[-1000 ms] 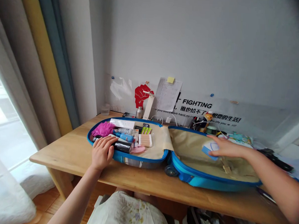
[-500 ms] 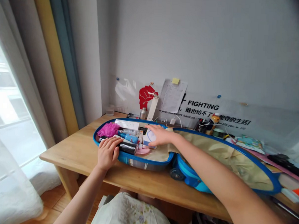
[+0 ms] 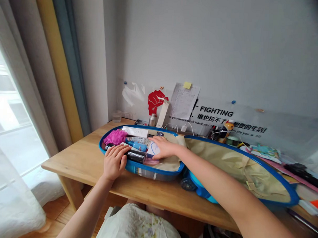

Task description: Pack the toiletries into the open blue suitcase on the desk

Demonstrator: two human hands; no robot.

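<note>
A blue-rimmed suitcase (image 3: 151,174) lies open on the wooden desk, its left half filled with several items. My left hand (image 3: 115,161) rests over the near rim, fingers together on a black cylinder (image 3: 136,156); whether it grips the cylinder is unclear. My right hand (image 3: 164,147) reaches into the same half, with its fingers on a white box (image 3: 152,149) that has a blue outline. Beside them lie a pink-purple mesh sponge (image 3: 115,136), a blue bottle (image 3: 139,146) and a long white box (image 3: 135,132). A pink item shows partly below the white box.
The suitcase's beige-lined right half (image 3: 223,160) spreads across the desk (image 3: 81,154). Behind it stand a metal bottle (image 3: 152,119), a plastic cup (image 3: 117,116) and an orange-topped bottle (image 3: 228,127). Papers and a black object (image 3: 304,173) lie at the right.
My right hand has moved slightly left and down, and the white box under its fingers has shifted left toward the black cylinder. My left hand has stayed in place.
</note>
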